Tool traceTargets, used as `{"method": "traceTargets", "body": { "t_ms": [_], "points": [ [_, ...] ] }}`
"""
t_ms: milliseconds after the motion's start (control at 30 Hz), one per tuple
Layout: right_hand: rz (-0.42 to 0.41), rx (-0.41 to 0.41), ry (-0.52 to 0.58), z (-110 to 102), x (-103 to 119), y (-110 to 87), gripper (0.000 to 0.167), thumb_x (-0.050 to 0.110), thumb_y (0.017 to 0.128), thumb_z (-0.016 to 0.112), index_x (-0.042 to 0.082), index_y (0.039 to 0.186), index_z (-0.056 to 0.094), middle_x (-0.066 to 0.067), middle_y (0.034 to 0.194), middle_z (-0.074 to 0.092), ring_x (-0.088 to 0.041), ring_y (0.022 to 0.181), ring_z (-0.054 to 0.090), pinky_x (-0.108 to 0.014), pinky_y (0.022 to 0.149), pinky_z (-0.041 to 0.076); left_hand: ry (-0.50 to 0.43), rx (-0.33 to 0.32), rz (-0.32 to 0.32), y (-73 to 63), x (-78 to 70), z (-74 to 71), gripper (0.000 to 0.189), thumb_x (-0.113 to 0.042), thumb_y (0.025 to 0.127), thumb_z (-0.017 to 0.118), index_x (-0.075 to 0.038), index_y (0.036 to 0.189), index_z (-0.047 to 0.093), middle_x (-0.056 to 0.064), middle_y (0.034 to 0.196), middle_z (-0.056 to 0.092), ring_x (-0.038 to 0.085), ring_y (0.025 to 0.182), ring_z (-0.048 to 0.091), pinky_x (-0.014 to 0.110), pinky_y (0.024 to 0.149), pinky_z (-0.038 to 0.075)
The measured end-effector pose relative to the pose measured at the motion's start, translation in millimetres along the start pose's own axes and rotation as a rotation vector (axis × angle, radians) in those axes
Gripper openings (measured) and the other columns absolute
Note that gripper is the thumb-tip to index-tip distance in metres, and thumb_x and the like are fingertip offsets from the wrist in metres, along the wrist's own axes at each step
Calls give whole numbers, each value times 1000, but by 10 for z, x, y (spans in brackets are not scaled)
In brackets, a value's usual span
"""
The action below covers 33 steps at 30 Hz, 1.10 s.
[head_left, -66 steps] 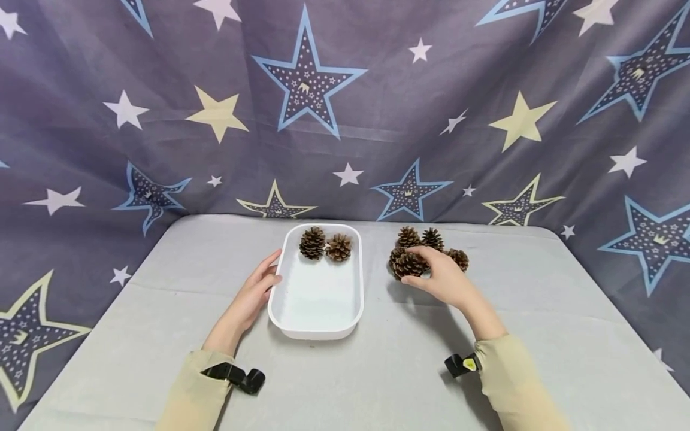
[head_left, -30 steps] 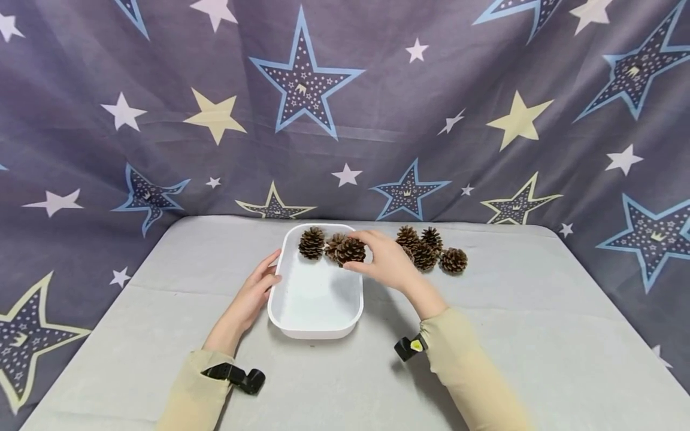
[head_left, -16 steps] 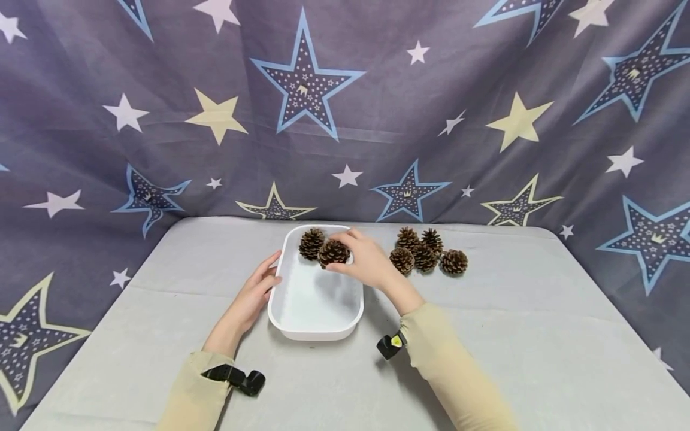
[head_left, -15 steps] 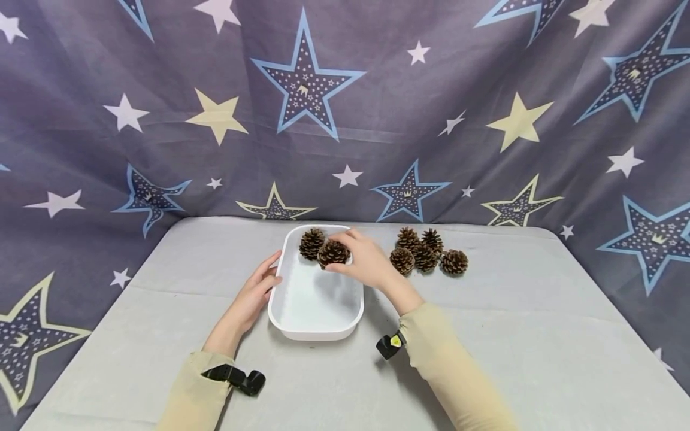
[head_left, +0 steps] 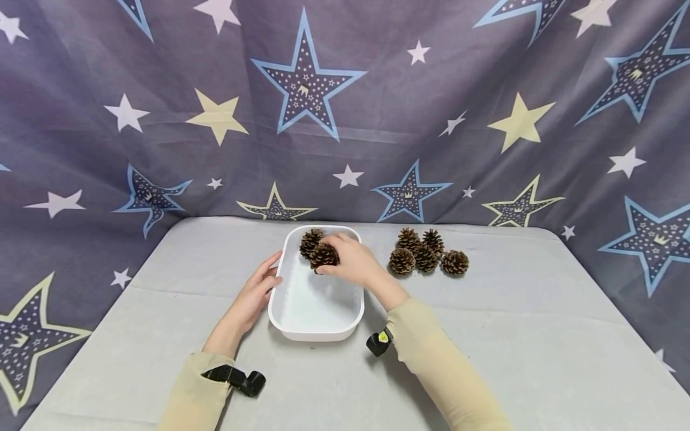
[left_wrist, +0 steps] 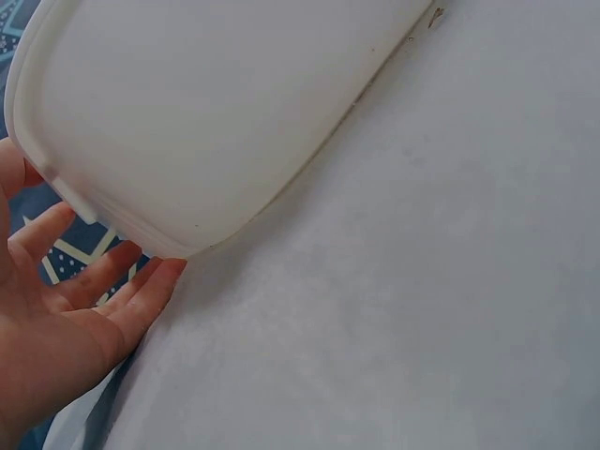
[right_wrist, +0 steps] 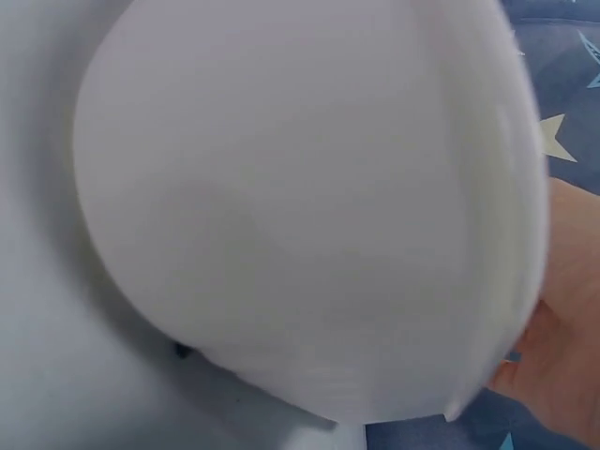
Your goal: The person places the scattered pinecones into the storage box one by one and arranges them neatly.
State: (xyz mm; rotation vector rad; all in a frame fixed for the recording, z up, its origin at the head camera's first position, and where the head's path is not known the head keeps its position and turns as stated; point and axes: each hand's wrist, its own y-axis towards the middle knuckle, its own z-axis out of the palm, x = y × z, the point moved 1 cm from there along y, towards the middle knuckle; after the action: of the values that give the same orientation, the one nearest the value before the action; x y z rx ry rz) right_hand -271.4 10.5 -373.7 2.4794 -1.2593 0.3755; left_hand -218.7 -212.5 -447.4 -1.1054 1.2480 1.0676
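Observation:
My right hand (head_left: 353,260) reaches over the right rim of a white rectangular tub (head_left: 318,311) and holds a brown pine cone (head_left: 324,257) between thumb and fingers, inside it. Another pine cone (head_left: 309,239) sits behind that one, toward the tub's far left corner. The area under my right hand is hidden. My left hand (head_left: 249,305) rests its fingertips against the tub's left wall; in the left wrist view those fingers (left_wrist: 141,305) are spread and nearly straight. In the right wrist view the tub wall hides the held pine cone and most of the fingers.
Right of the tub, several loose pine cones (head_left: 426,257) lie in a cluster on the grey cloth-covered table (head_left: 539,335). A star-patterned curtain (head_left: 345,108) hangs behind the table's far edge.
My right hand picked a pine cone from the cluster, carried it left over the tub, and shifted it further left inside. My left hand and the tub have stayed in place.

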Motion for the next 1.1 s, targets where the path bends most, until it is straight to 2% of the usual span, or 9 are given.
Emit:
{"method": "traceTargets", "body": {
  "t_ms": [200, 433, 800, 1100],
  "points": [
    [22, 22, -36, 55, 52, 62, 65, 48, 76, 66, 15, 130, 49, -7, 133, 49, -25, 118, 48, -43, 97, 40, -3, 0, 3, 0, 2, -2, 60, -12, 91, 43, -25, 145, 21, 15, 139, 34, 24, 117, 43, 25, 89, 43],
    [9, 22, -74, 116, 93, 117, 63, 46, 75, 68, 16, 128, 50, -6, 129, 51, -23, 116, 50, -39, 98, 39, -2, 1, 6, -3, -9, 7, 60, -13, 91, 43, -25, 145, 21, 15, 138, 35, 21, 116, 45, 25, 89, 43],
    [20, 56, -90, 189, 146, 185, 63, 48, 74, 68, 18, 127, 50, -3, 125, 52, -22, 107, 55, -38, 92, 43, -2, 1, -1, -5, -19, 9, 61, -13, 91, 43, -23, 146, 20, 17, 139, 33, 27, 118, 43, 26, 89, 44],
    [21, 82, -106, 247, 160, 237, 61, 47, 75, 68, 21, 127, 50, -2, 128, 52, -21, 110, 54, -41, 91, 44, -4, -3, -12, -14, -56, 21, 60, -12, 92, 43, -25, 146, 20, 17, 139, 33, 29, 120, 40, 23, 89, 42]
  ]
}}
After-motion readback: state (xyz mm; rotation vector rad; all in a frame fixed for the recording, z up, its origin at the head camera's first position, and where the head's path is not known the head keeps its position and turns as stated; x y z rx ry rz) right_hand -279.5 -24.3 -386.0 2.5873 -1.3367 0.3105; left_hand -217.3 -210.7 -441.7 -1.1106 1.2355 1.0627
